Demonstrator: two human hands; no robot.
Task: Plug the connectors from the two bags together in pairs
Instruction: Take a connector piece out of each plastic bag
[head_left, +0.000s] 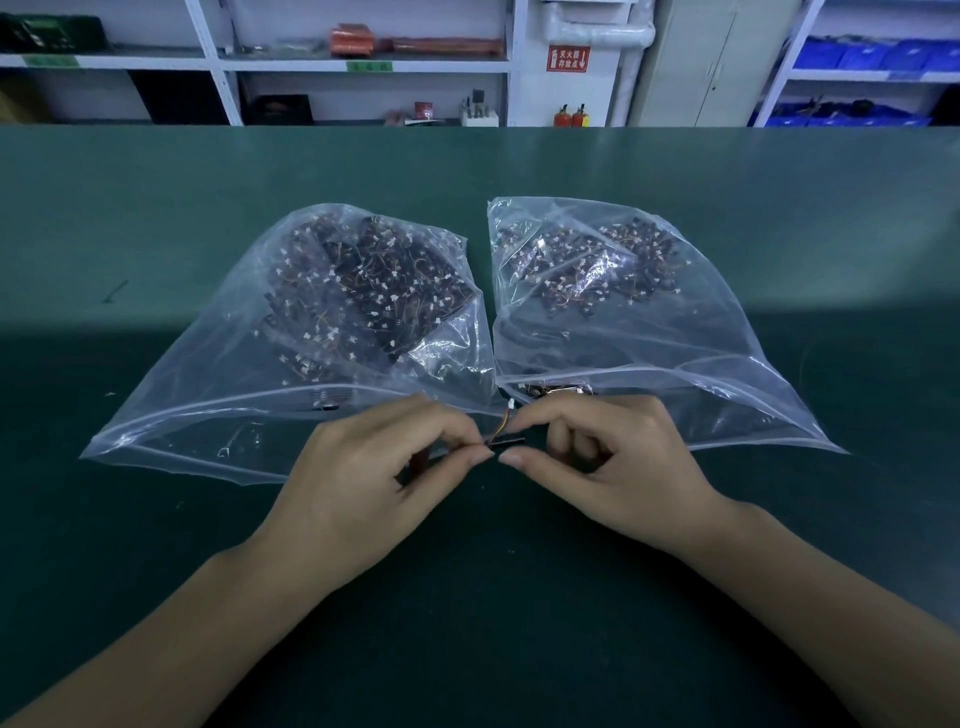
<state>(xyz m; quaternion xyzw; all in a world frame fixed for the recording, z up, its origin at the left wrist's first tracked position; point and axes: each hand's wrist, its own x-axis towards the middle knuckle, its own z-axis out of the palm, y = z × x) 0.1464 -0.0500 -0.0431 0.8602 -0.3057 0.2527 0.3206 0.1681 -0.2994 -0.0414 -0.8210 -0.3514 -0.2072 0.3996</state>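
- Work surface: a dark green bench mat, with two clear plastic bags lying side by side on it, their inner edges touching near the centre line.
- Left bag: open mouth faces the person; it holds a heap of dark small parts with white plugs and thin wires, gathered toward its far end.
- Right bag: same orientation, mouth toward the person; a similar heap sits at its far end, and a few loose pieces lie just inside the mouth.
- Left hand: fingers curled, thumb and forefinger pinching one end of a small connector piece, in front of the bag mouths.
- Right hand: fingers curled, thumb and forefinger pinching the other end of the same small dark piece; the two hands' fingertips are nearly touching.
- Connector piece: a short black strip held between the two hands, level with the bench; short orange and yellow wires rise from it to a small white plug just above the fingers.
- Whether two connectors are joined in the grip cannot be told; the fingers cover the ends.
- Background: white shelving along the far wall, blue bins on the right-hand rack, and a red wall sign.
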